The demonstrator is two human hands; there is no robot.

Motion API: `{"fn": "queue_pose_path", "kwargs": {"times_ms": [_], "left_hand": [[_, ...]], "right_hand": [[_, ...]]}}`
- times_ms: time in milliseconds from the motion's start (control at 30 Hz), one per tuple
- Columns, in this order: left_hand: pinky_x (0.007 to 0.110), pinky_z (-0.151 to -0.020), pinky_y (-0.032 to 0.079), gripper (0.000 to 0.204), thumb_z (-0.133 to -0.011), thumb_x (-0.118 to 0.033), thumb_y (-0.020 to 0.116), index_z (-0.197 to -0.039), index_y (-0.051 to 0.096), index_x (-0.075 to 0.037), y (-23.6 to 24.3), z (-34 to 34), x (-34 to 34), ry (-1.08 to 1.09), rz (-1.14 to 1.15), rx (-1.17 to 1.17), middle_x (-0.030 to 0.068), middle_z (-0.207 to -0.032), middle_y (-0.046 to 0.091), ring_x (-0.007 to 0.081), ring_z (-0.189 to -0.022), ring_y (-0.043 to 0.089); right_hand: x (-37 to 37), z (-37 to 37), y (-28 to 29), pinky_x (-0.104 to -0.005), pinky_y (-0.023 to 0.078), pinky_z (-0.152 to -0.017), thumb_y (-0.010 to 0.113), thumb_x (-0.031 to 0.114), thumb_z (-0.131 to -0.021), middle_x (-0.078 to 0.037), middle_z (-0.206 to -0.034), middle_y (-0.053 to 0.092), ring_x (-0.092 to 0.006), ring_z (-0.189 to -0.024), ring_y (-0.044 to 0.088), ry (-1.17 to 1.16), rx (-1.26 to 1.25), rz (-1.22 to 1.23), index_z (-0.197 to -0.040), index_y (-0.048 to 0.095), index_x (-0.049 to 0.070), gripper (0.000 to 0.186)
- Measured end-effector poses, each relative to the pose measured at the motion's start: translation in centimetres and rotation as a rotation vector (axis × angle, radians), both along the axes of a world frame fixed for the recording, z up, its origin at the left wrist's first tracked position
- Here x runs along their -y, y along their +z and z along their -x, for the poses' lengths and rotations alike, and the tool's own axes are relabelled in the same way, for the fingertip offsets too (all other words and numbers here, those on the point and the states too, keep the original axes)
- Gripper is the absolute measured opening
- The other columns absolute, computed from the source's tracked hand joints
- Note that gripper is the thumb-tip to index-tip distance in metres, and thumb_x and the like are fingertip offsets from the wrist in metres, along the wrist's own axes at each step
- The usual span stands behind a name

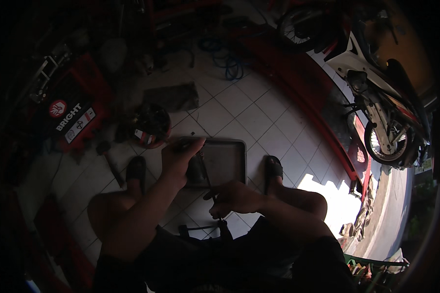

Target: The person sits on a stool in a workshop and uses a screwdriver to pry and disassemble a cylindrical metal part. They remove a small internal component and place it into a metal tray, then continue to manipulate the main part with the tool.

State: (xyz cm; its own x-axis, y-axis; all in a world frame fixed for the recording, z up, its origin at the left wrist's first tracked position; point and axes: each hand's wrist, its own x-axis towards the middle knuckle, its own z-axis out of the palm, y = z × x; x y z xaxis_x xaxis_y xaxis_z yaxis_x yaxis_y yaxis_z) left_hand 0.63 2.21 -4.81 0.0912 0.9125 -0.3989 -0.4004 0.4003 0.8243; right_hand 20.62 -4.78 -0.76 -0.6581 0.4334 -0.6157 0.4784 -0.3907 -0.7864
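My left hand (177, 163) is closed over the left side of a shallow grey tray (244, 163), round a dark object that the dim light hides. From beside it a thin dark rod (205, 171) runs down toward my right hand (237, 198). The fingers of my right hand are curled round the rod's lower part, below the tray's near edge. Inside the tray, just right of my left wrist, is a dark rounded piece (195, 172) whose kind I cannot make out.
A hammer-like tool (113, 168) lies left of my foot. Beyond are a round red-and-black container (154, 129), a dark mat (173, 96) and a blue hose (233, 71). A long red platform (322, 117) crosses the right side, with a motorcycle (376, 93) beyond. A red-and-black case (78, 107) stands left.
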Motion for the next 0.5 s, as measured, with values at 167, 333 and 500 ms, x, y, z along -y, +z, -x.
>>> {"fn": "queue_pose_path", "kwargs": {"times_ms": [167, 333, 500], "left_hand": [[0.029, -0.072, 0.052, 0.028, -0.081, -0.019, 0.086, -0.099, 0.072, -0.003, 0.7, -0.2, 0.1, 0.009, 0.028, 0.043, 0.0023, -0.089, 0.068, 0.0115, -0.078, 0.064], [0.032, -0.061, 0.053, 0.022, -0.084, -0.014, 0.082, -0.095, 0.068, -0.002, 0.7, -0.1, -0.1, 0.023, -0.003, 0.044, 0.0061, -0.084, 0.067, 0.0177, -0.068, 0.065], [0.032, -0.062, 0.054, 0.021, -0.084, -0.011, 0.082, -0.096, 0.068, -0.001, 0.6, 0.0, -0.1, 0.029, -0.004, 0.018, 0.0062, -0.085, 0.067, 0.0173, -0.069, 0.065]], "right_hand": [[0.9, 0.0, -1.3, -0.0312, 0.054, -0.070, 0.070, 0.029, -0.096, -0.011, -0.084, 0.071, -0.0190, -0.084, 0.071, 0.102, 0.093, -0.449, -0.124, 0.060, -0.003, 0.045], [2.5, 0.5, -2.1, -0.0331, 0.057, -0.086, 0.065, 0.022, -0.098, -0.015, -0.107, 0.068, -0.0220, -0.108, 0.067, -0.203, -0.300, -0.031, -0.124, 0.058, -0.003, 0.037], [1.5, 0.2, -0.6, -0.0363, 0.057, -0.094, 0.064, 0.013, -0.097, -0.016, -0.104, 0.071, -0.0247, -0.105, 0.069, -0.245, -0.336, 0.223, -0.131, 0.054, -0.005, 0.039]]}}
